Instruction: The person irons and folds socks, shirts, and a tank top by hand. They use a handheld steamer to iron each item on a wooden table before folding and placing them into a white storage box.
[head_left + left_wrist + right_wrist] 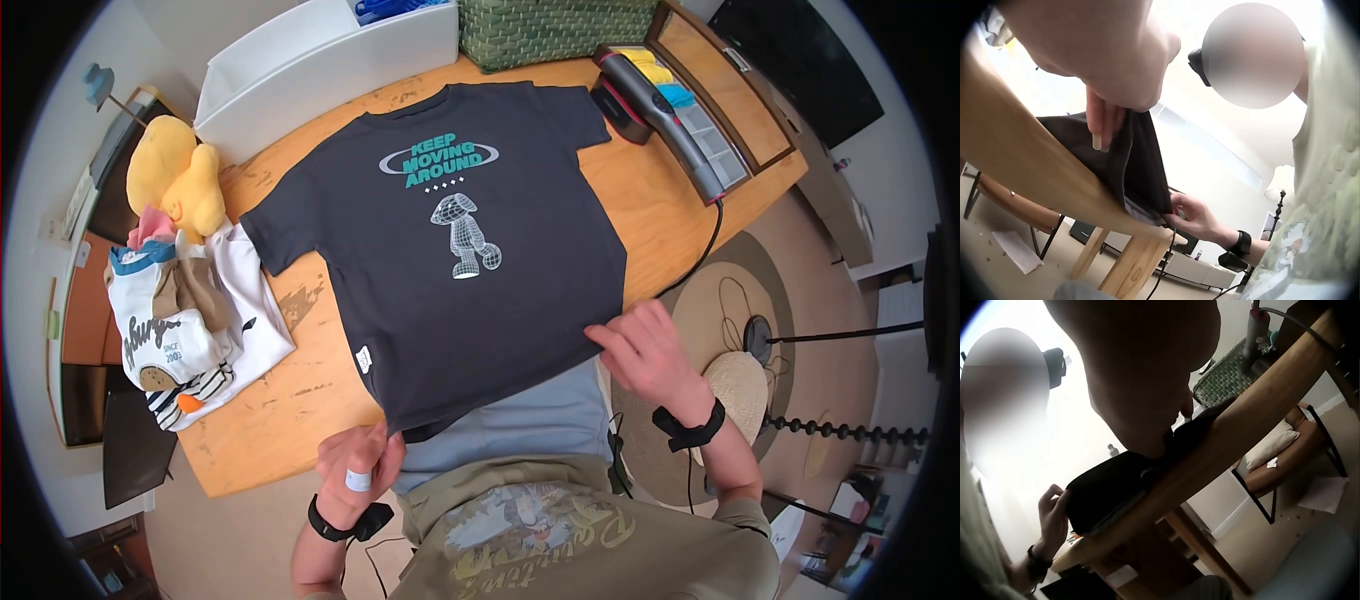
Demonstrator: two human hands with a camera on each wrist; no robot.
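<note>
A dark T-shirt with a "KEEP MOVING AROUND" print lies spread face up on the wooden table, its hem toward the person. At the hem's left corner the left hand pinches the fabric, lifting it slightly. The right hand pinches the hem near its right corner. In the left wrist view the shirt hangs over the table edge between the left hand and the right hand. The right wrist view shows the left hand at the dark cloth.
Folded clothes and a yellow plush toy sit at the table's left. Along the back stand a white bin and a green woven basket. A corded handheld appliance lies beside an open compartment box at the right.
</note>
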